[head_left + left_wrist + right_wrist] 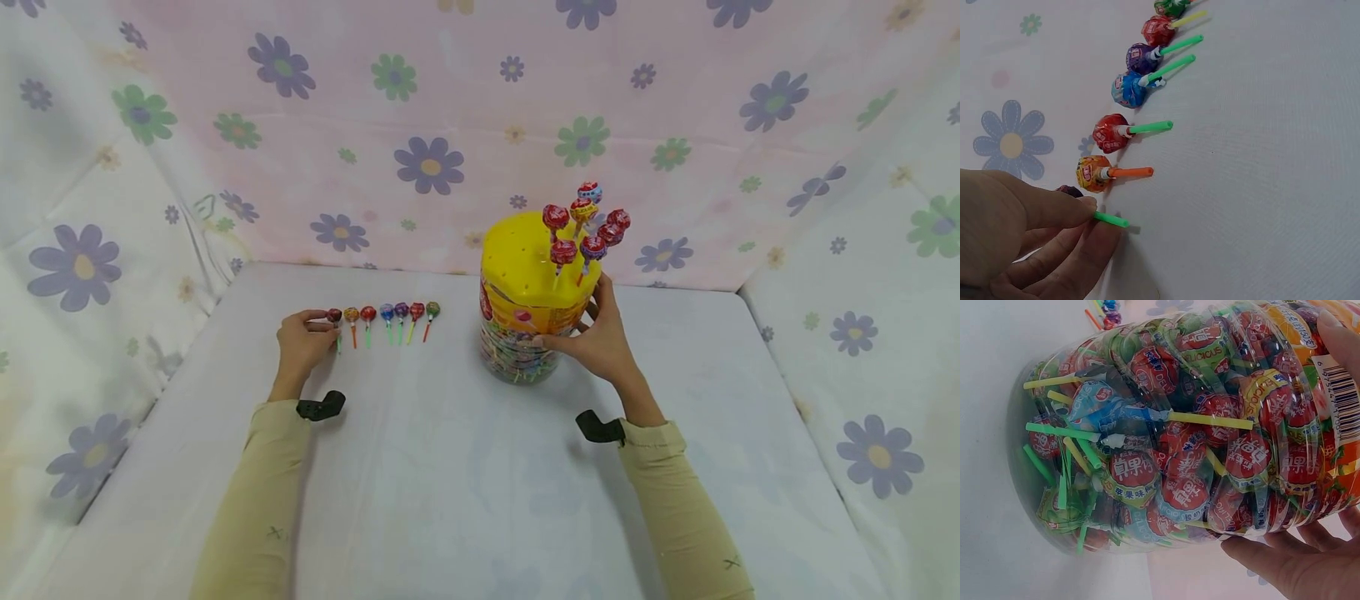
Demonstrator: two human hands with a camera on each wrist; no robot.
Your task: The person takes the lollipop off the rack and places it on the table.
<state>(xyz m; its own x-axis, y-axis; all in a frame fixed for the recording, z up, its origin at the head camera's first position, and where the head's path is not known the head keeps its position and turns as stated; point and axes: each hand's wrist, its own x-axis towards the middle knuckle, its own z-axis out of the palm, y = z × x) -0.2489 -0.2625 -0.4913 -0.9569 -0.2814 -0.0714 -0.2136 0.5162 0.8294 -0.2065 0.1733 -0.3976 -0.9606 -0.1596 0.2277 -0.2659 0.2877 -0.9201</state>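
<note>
My left hand (303,343) pinches a dark-wrapped lollipop (334,316) by its green stick at the left end of a row on the table. In the left wrist view thumb and fingertips meet on that stick (1112,219), and they hide most of the candy head. Beside it lies an orange-wrapped lollipop (1093,173), then a red one (1112,133). With thumb and fingers spread around its side, my right hand (600,340) grips a clear jar (517,354) full of wrapped lollipops. Several lollipops (564,252) stand upright in its yellow lid (517,258).
Further right in the row lie blue (387,312), purple (401,310), red (417,310) and green (432,310) lollipops. Small holes dot the left part of the lid. Flower-patterned cloth (337,150) hangs behind and at both sides of the white table (450,483).
</note>
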